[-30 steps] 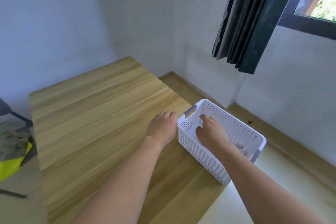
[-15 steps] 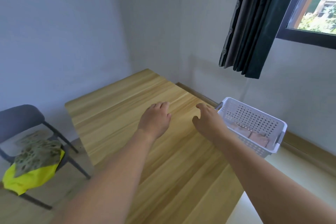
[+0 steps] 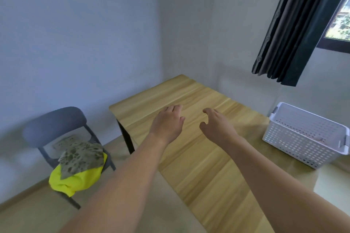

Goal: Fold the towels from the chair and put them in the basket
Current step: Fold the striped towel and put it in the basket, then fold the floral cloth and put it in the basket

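Both hands are held palm down above the middle of the wooden desk (image 3: 198,157), empty. The left hand (image 3: 167,124) is spread loosely, its fingers only slightly curled; the right hand (image 3: 216,126) is opened wider, thumb apart from the fingers. A white perforated basket (image 3: 303,138) is set at the desk's right edge, with something reddish dimly seen inside. Beyond the desk's left edge, a patterned olive towel (image 3: 81,157) is piled over a bright yellow towel (image 3: 75,179) on the grey chair (image 3: 55,121).
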The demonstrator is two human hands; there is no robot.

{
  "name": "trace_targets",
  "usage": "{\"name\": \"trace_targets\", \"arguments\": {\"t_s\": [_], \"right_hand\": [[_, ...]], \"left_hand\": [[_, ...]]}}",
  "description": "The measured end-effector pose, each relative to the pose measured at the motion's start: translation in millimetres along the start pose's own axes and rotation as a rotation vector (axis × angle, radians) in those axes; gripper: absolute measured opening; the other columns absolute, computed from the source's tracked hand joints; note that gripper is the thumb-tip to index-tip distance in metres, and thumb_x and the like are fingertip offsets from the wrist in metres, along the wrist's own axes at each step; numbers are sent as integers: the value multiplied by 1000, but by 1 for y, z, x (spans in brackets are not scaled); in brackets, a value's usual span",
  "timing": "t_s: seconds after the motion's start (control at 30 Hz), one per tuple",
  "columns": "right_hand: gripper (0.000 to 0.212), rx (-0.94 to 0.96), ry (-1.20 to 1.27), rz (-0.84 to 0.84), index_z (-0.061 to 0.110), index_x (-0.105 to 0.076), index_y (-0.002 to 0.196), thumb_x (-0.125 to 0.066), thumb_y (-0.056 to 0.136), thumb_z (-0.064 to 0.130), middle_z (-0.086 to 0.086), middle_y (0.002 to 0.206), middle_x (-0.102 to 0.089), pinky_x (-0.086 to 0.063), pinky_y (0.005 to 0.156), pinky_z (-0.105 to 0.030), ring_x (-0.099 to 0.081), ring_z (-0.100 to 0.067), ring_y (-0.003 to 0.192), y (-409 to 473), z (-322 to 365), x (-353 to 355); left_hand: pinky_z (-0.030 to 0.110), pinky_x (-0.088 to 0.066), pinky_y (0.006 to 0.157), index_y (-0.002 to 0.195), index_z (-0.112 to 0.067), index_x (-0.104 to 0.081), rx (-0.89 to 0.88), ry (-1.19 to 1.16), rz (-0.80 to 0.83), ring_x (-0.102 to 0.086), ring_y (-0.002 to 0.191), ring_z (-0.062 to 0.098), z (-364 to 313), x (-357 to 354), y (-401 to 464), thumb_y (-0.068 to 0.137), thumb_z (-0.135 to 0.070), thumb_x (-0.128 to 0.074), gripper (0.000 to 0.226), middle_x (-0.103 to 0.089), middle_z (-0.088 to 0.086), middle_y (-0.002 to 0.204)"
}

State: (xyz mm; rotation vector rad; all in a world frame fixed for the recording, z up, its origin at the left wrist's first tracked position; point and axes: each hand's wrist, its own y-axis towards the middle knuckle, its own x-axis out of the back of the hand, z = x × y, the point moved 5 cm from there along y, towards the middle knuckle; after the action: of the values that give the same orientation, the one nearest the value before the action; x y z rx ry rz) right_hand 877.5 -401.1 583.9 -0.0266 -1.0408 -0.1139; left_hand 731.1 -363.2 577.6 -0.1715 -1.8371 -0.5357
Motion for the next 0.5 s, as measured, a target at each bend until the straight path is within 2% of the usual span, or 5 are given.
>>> {"name": "trace_targets", "arguments": {"t_s": [0.1,0.33,0.5], "right_hand": [[54,-5,3,6,10,-36,142,-50,91,18,-7,146,-40,-36,100,-30,-42,-25,130,-3,40,-17],[52,25,43,-44,10,-39,141,-49,90,17,-7,142,-43,-38,95,-30,-48,-24,123,7,108,-52],[51,50,29,-16,8,-40,140,-49,90,17,-8,142,-45,-36,101,-30,-44,-24,128,18,192,-101]], "left_hand": [[36,-39,103,142,-10,-38,21,2,11,-42,129,24,48,23,-17,101,-29,-39,45,-46,7,142],[36,-34,107,144,-10,-35,75,6,-17,-38,134,24,134,59,-41,101,-30,-37,47,-42,7,146],[35,-37,102,143,-13,-36,91,23,-13,-39,131,23,222,86,-61,101,-31,-37,45,-43,5,145]]}}
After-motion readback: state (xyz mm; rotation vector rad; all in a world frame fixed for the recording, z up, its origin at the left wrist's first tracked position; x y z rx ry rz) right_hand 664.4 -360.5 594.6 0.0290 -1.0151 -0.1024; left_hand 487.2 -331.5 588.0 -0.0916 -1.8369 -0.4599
